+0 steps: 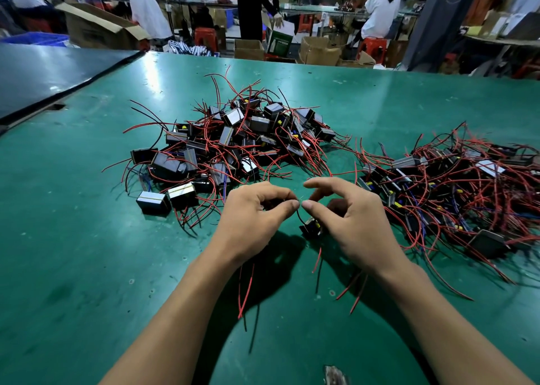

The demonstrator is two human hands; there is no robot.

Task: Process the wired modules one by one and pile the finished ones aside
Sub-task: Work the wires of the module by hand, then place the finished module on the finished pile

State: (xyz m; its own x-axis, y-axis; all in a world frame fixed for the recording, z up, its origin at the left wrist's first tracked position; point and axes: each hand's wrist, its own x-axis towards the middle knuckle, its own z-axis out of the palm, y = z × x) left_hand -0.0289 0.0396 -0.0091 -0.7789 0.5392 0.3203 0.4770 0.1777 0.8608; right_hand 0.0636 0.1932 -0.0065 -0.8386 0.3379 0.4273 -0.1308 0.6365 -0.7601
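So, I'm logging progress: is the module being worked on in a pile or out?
Out: the module is apart from the far pile and the right pile, its wire pinched by left hand and right hand.

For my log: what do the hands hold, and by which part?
Left hand and right hand pinch the wire tips of one small black wired module.
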